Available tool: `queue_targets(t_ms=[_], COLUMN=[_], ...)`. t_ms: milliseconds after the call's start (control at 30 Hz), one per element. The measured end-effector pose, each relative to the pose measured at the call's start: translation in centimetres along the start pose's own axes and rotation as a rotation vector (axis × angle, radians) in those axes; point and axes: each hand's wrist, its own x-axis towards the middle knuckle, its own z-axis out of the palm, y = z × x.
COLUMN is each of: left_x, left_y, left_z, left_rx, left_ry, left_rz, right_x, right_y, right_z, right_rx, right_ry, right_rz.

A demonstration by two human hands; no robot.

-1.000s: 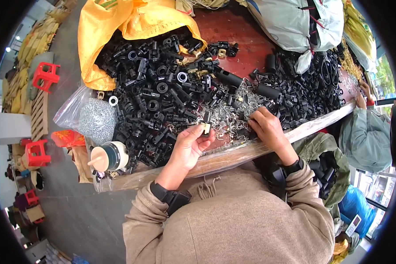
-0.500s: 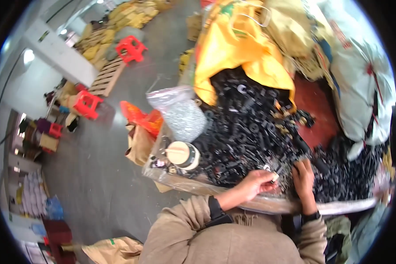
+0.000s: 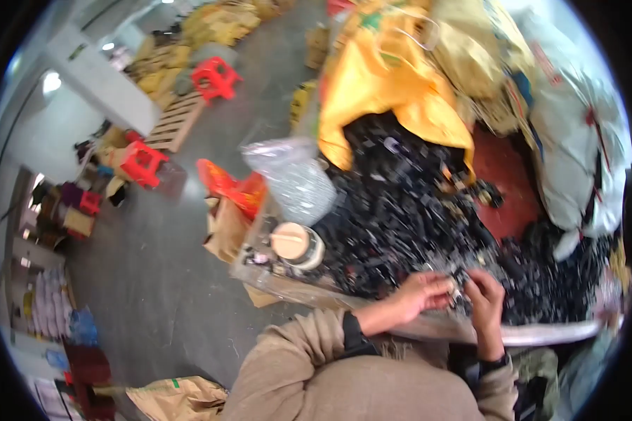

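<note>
My left hand (image 3: 420, 295) is closed at the fingertips on a small pale, shiny piece (image 3: 456, 288), too blurred to name. Beside it, my right hand (image 3: 486, 298) has its fingers curled in toward the same spot. Whatever the right fingers pinch is hidden. Both hands are at the near edge of a table, over a wide heap of small black parts (image 3: 393, 210), some ring-shaped, some like short tubes.
A yellow sack (image 3: 393, 77) spills black parts at the back. On the left stand a lidded tub (image 3: 298, 245) and a clear bag of small grey pieces (image 3: 298, 189). White sacks (image 3: 565, 140) rise at right. Red stools (image 3: 144, 165) stand on the floor beyond.
My right hand has lifted from the heap, its fingers now curled close to my left hand. The left hand has shifted slightly right, still holding the small pale piece.
</note>
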Motion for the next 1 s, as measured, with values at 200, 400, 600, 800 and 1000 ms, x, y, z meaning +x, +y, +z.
queue_targets(t_ms=[200, 400, 600, 800, 1000], left_x=[-0.5, 0.3, 0.4, 0.5, 0.7], left_y=[2.6, 1.0, 0.6, 0.6, 0.5], left_z=[1.0, 0.2, 0.1, 0.0, 0.2], left_rx=[0.033, 0.026, 0.037, 0.058, 0.119], left_ry=[-0.025, 0.000, 0.023, 0.008, -0.012], left_rz=[0.034, 0.047, -0.004, -0.051, -0.081], right_x=[1.3, 0.9, 0.1, -0.1, -0.1], right_y=[-1.1, 0.7, 1.5, 2.2, 2.4], right_z=[2.4, 2.0, 1.9, 1.5, 1.1], right_rx=[0.177, -0.079, -0.195, -0.233, -0.292], right_ry=[0.072, 0.144, 0.201, 0.189, 0.157], right_rz=[-0.115, -0.341, -0.424, -0.396, -0.446])
